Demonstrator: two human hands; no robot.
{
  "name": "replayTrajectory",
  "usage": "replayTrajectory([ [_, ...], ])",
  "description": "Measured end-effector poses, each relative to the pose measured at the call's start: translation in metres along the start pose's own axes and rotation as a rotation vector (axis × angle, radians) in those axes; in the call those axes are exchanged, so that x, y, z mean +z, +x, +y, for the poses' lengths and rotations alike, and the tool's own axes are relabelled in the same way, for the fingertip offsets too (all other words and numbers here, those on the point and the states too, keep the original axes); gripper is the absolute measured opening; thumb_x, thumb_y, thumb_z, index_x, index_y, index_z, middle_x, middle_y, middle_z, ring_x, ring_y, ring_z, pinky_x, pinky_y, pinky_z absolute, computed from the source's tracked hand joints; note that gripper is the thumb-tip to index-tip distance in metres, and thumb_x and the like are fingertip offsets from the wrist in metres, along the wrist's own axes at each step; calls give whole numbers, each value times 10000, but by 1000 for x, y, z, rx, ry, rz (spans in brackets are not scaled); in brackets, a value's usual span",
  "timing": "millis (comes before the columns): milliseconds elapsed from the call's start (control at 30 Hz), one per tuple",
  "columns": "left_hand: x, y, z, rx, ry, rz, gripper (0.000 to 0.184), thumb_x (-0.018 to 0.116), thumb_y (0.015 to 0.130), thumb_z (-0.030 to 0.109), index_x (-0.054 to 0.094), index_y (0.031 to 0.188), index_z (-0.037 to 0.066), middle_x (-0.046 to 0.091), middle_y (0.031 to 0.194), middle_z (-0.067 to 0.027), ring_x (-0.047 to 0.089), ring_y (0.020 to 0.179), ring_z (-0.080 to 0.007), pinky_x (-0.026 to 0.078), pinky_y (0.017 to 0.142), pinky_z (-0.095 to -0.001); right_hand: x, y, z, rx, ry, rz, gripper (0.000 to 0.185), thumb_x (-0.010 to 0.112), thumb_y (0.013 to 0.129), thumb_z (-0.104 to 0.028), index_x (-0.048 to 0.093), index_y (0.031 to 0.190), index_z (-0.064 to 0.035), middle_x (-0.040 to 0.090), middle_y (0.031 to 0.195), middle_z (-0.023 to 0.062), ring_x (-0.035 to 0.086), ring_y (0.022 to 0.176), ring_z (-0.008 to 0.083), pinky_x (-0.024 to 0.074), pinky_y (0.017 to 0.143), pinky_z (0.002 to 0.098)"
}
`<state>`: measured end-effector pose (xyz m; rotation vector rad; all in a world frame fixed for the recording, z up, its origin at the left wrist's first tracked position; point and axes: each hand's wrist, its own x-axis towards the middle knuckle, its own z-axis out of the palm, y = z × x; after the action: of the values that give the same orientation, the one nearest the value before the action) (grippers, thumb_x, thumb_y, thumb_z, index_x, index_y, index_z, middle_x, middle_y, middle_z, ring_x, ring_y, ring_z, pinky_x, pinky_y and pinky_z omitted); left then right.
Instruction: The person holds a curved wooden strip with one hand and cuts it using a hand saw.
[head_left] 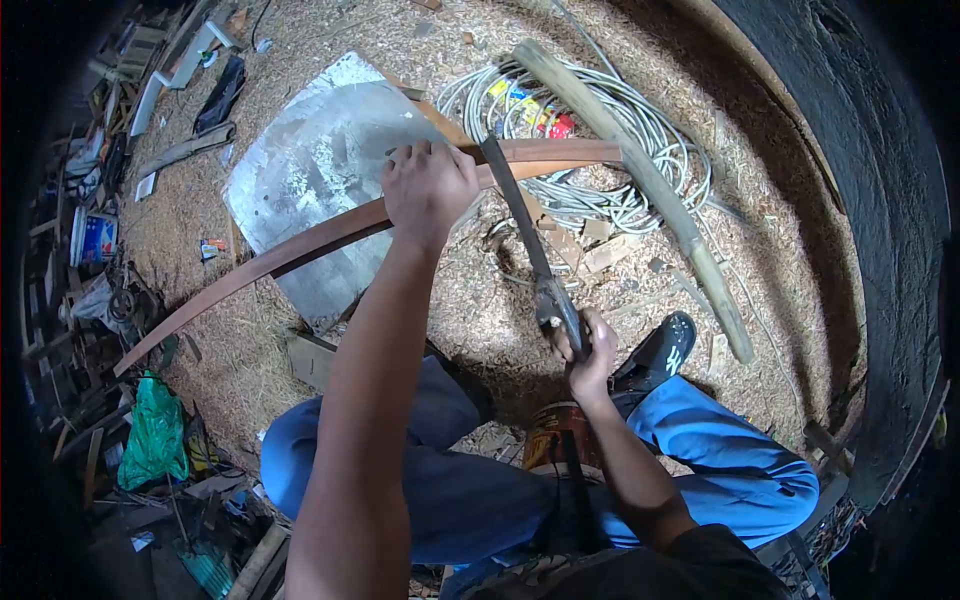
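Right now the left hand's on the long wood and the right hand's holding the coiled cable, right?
No: the head view shows the right hand holding a dark tool instead; the coiled cable lies on the ground. The left hand is on the long wood.

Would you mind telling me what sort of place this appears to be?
Probably a rough woodworking area: what look like wood shavings cover the ground, the left hand grips a long curved piece of wood, and the right hand holds a long-bladed tool.
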<state>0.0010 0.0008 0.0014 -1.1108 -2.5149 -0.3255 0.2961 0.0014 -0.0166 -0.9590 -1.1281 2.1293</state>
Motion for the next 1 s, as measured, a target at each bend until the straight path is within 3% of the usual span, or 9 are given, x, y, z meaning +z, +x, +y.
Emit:
replayTrajectory([
  [100,2,-2,-1,-2,-1,-8,253,566,816,217,643,637,56,664,709,-139,662,686,-317,521,632,-439,0,-11,-9,-151,-185,-41,579,418,952,-566,518,815,-12,473,612,21,389,527,82,282,491,254],
  [200,4,-2,0,-31,-9,-37,233,580,775,224,651,627,58,673,736,-125,653,728,-301,493,639,-441,4,-10,-13,-209,-288,-54,587,445,941,-567,545,886,10,501,655,22,401,555,76,285,507,240],
  [233,4,-2,0,-27,-3,-24,229,582,771,223,645,621,62,670,729,-122,652,726,-299,492,635,-441,1,-6,-11,-265,-251,-108,442,581,921,-415,560,954,24,509,688,10,413,579,66,317,533,231],
  [267,4,-2,0,-22,2,-13,226,585,768,223,640,615,66,667,722,-118,651,724,-296,492,631,-441,-1,-7,-12,-266,-249,-107,442,581,921,-415,560,954,24,509,688,10,413,579,66,317,533,231],
  [367,2,-2,1,-14,-16,-4,226,586,768,228,652,629,64,669,724,-118,653,719,-294,495,635,-439,2,-8,-17,-236,-423,-138,165,664,859,-67,558,961,7,496,680,-29,425,592,40,368,555,233],
  [1000,2,-1,1,-32,-7,-41,251,574,788,239,672,654,50,681,752,-139,658,738,-303,497,669,-437,-2,-9,-8,-158,-538,-116,150,652,915,-125,539,887,-31,431,630,-50,367,567,38,303,507,237],
])
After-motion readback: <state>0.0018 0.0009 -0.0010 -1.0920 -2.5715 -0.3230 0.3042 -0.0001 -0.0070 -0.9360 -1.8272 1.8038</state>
